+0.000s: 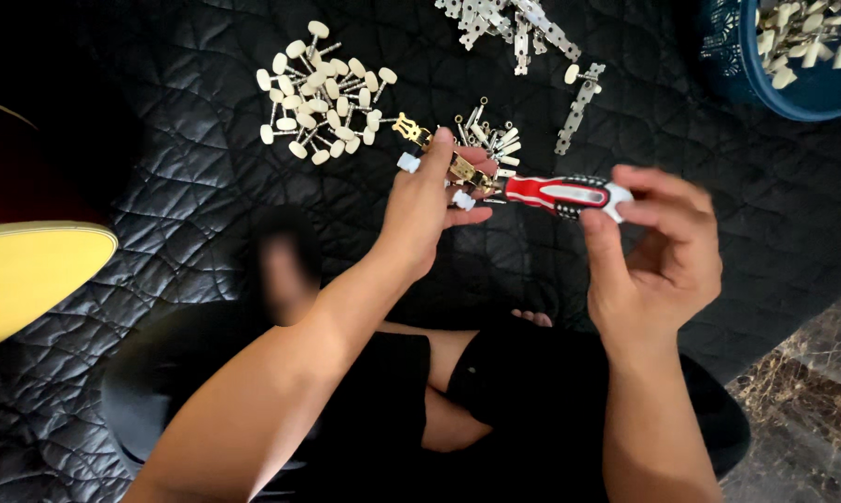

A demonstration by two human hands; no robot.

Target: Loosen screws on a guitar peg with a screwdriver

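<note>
My left hand (427, 207) grips a brass tuner strip (439, 149) with white knobs, holding it above my lap. My right hand (658, 251) holds a screwdriver with a red, white and black handle (565, 193) by its rear end, and the tip meets the strip at my left fingers. Just beyond the strip lies a small heap of metal tuner posts (491, 138). Farther left on the cloth sits a pile of cream tuner knobs on pins (323, 93).
A black quilted cloth (178, 186) covers the floor. Silver metal strips (518, 26) lie at the top centre, one more strip (581, 104) below them. A blue bowl (793, 93) of cream parts stands top right. A yellow-edged guitar body (29, 265) lies left. Marble floor (812, 401) shows bottom right.
</note>
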